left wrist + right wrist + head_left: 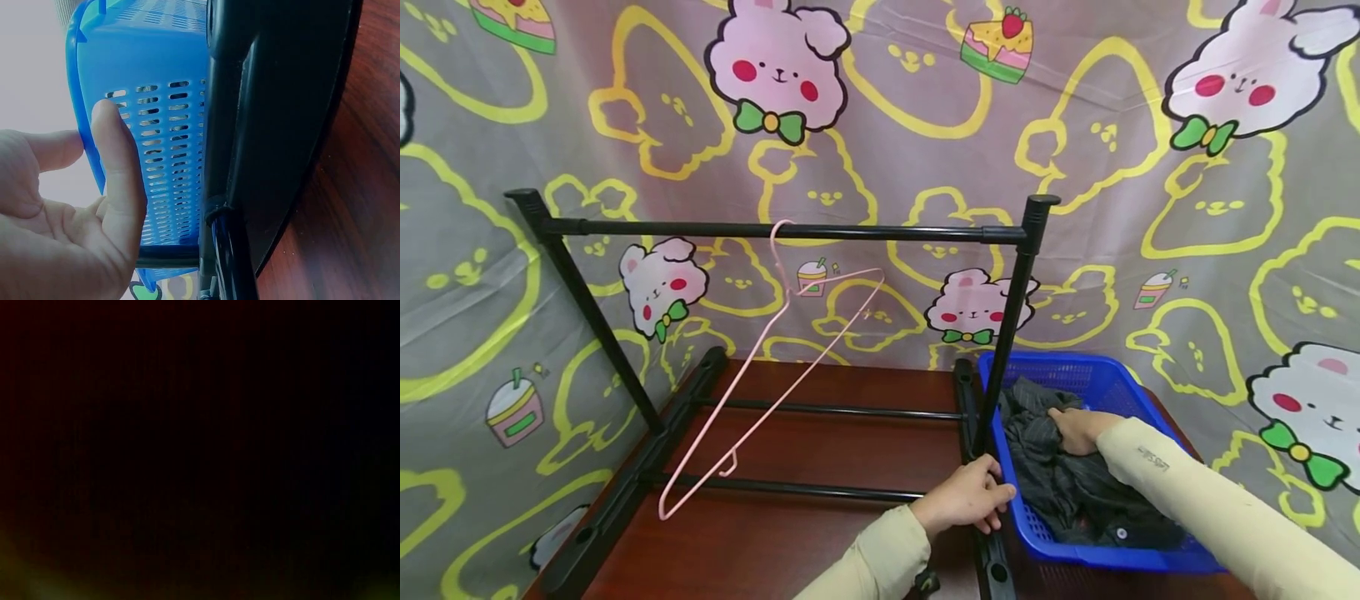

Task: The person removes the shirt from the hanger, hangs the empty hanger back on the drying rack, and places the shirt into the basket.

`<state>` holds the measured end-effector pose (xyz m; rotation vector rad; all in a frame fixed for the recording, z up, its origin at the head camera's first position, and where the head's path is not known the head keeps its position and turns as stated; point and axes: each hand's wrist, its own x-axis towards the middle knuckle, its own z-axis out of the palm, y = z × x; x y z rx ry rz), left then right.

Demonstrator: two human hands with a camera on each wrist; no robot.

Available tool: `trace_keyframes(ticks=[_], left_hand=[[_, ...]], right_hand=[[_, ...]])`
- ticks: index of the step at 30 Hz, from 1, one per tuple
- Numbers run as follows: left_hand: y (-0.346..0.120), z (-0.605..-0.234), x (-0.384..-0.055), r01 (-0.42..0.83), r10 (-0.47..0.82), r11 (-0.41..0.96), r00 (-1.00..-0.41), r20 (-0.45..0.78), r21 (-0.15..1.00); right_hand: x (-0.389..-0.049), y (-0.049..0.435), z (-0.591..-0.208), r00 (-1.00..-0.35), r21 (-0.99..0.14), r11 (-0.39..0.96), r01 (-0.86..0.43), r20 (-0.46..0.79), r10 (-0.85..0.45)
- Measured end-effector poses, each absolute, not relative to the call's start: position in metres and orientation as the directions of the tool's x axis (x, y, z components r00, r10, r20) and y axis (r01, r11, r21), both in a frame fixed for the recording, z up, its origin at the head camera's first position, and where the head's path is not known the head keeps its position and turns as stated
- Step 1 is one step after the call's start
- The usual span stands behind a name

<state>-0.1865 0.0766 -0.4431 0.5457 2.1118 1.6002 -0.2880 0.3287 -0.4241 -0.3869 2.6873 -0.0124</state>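
A blue plastic basket (1075, 557) with slotted walls holds a dark grey garment (1037, 442) with a pale button on it. My right hand (1078, 429) is inside the basket, gripping the bunched cloth; its fingertips are hidden in the folds. At the basket's left rim, my left hand (966, 497) pinches the edge, the thumb on the rim and a bent finger against the slotted outer wall (156, 144). The right wrist view is almost black and shows no hand or garment.
A black rack (790, 231) stands left of the basket, its right foot (992, 550) close beside the basket wall. From its top bar hangs a pink hanger (752, 367). Below is a reddish-brown wooden table (820, 450); a cartoon-printed curtain (895, 167) hangs behind.
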Motion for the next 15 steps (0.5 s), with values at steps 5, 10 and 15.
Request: trace_keyframes(ticks=[5, 10, 15], left_hand=[[0.076, -0.442, -0.187, 0.048, 0.548, 0.264, -0.829, -0.108, 0.963], [0.075, -0.443, -0.188, 0.047, 0.542, 0.272, -0.833, -0.113, 0.961], [0.075, -0.444, -0.189, 0.042, 0.547, 0.273, -0.828, -0.119, 0.961]], right_hand=[[-0.279, 0.339, -0.409, -0.877, -0.149, 0.951, -0.27, -0.37, -0.307], [-0.262, 0.344, -0.388, -0.884, -0.15, 0.955, -0.257, -0.364, -0.295], [-0.241, 0.345, -0.375, -0.884, -0.102, 0.963, -0.248, -0.383, -0.268]])
